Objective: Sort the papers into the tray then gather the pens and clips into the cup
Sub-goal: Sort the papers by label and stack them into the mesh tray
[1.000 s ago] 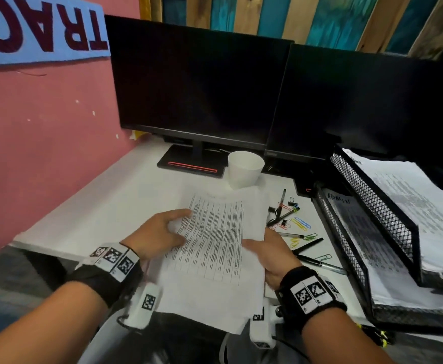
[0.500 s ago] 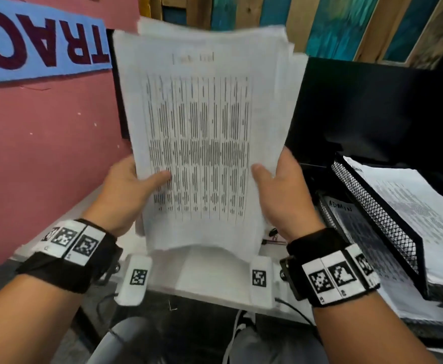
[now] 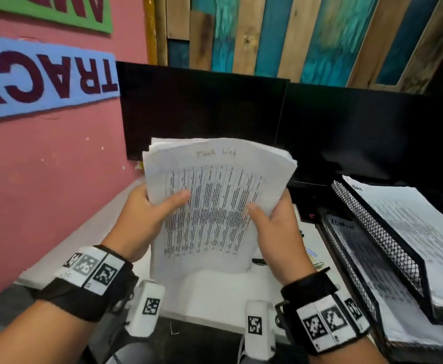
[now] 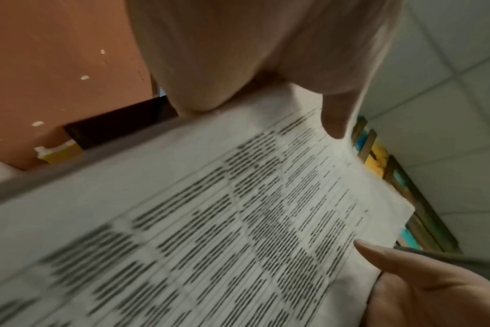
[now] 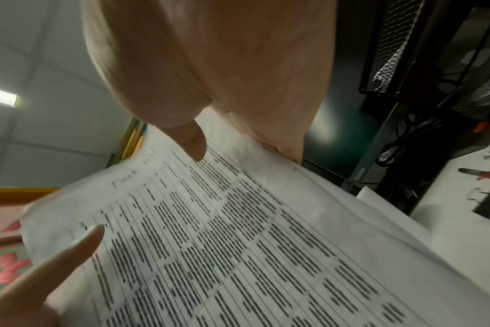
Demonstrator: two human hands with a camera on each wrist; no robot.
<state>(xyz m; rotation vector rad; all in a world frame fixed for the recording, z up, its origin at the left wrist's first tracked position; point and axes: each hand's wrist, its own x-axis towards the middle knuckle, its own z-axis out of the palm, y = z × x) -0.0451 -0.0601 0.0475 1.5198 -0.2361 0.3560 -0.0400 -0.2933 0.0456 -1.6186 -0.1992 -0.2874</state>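
Papers (image 3: 215, 206), a thick stack with a printed table on the top sheet, stand nearly upright between the hands, lower edge down near the desk (image 3: 210, 300). The left hand (image 3: 141, 219) grips the left side, thumb across the front; the right hand (image 3: 275, 227) grips the right side likewise. To do this well, I would tap the lower edge square (the top corners look fanned), then carry the stack to the mesh tray (image 3: 372, 232), right of the right hand.
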